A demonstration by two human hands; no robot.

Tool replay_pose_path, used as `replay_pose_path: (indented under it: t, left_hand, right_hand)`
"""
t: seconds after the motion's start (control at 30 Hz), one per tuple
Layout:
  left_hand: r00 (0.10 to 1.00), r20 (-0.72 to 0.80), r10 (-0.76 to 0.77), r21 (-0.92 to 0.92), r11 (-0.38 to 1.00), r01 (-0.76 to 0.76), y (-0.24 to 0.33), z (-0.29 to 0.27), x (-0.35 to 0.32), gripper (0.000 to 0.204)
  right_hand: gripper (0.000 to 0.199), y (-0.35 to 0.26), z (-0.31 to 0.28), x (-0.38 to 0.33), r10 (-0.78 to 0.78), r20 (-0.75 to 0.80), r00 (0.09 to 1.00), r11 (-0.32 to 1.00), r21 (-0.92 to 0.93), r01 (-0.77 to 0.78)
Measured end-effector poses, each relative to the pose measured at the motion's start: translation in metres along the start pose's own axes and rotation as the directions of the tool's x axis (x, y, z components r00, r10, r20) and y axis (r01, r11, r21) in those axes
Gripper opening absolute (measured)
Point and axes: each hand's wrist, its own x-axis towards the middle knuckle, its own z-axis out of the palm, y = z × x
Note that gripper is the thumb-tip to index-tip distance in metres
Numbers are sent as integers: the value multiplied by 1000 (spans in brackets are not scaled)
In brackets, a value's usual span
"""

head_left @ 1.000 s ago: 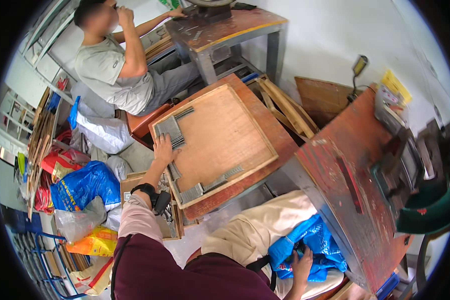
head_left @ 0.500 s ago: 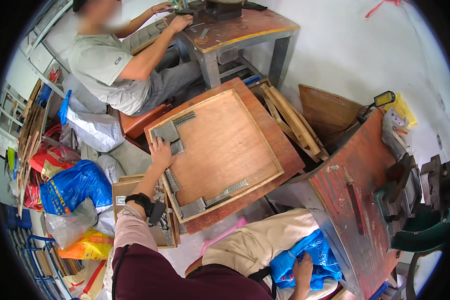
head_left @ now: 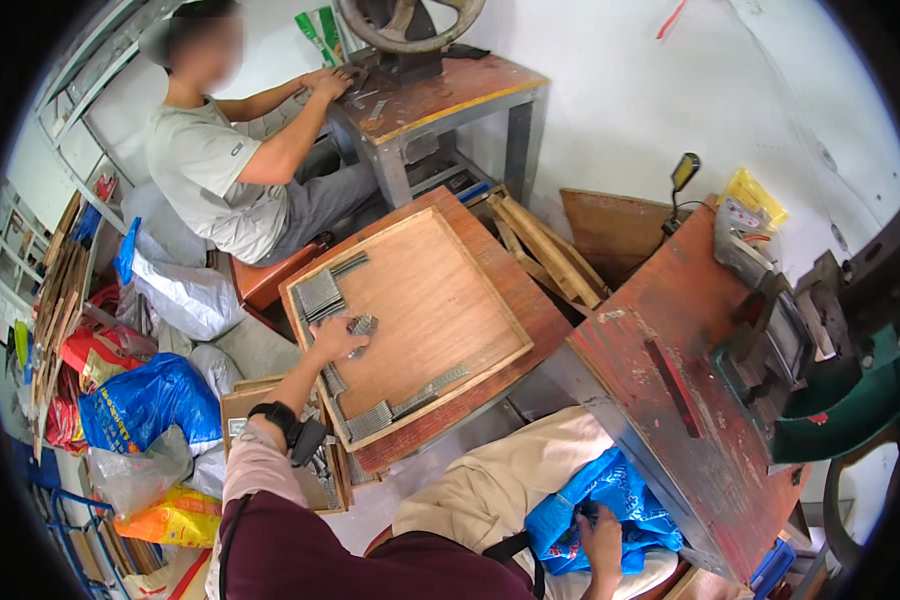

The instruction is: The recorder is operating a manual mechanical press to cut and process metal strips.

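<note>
My left hand (head_left: pixel 338 340) is closed round a small bundle of grey metal strips (head_left: pixel 363 328), above the left part of a shallow wooden tray (head_left: pixel 485 385). Rows of similar metal strips (head_left: pixel 320 292) lie along the tray's left side, and more (head_left: pixel 370 421) sit in its near corner. A loose, slanting row of strips (head_left: pixel 430 388) runs along the near edge. My right hand (head_left: pixel 602 545) rests in my lap on a crumpled blue plastic bag (head_left: pixel 560 520). Its fingers are curled, and what they hold, if anything, is hidden.
The tray rests on a reddish wooden table (head_left: pixel 550 318). Below my left forearm stands a box (head_left: pixel 238 405) holding metal pieces. A workbench (head_left: pixel 640 350) with a green machine (head_left: pixel 840 400) is at the right. A co-worker (head_left: pixel 210 170) sits at another table (head_left: pixel 470 90). Filled bags (head_left: pixel 155 400) lie left.
My left hand has come away from the strips at the tray's left edge and moved right, a bundle now in it. The whole view has shifted slightly. My right hand stays on the bag.
</note>
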Motion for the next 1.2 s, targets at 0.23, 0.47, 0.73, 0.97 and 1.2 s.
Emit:
replay_pose_path:
  t: [0.23, 0.47, 0.73, 0.97, 1.2]
  left_hand:
    - [688, -26, 726, -508, 583, -634, 186, -49, -95, 50]
    - [-145, 86, 986, -150, -131, -980, 409, 5, -180, 42]
    - [-362, 522, 772, 137, -495, -858, 508, 81, -234, 48]
    - [-373, 115, 921, 47, -380, -924, 474, 85, -223, 57]
    - [-85, -415, 906, -141, -156, -978, 487, 20, -190, 72]
  right_hand:
    - [25, -42, -91, -8, -123, -406, 906, 958, 191, 216]
    - [85, -72, -170, 8, -437, -550, 712, 880, -98, 464]
    - [66, 28, -189, 8, -225, -443, 868, 962, 42, 271]
    - [60, 36, -188, 14, -250, -552, 795, 959, -26, 284]
    - [76, -30, -238, 70, -174, -773, 610, 942, 50, 332]
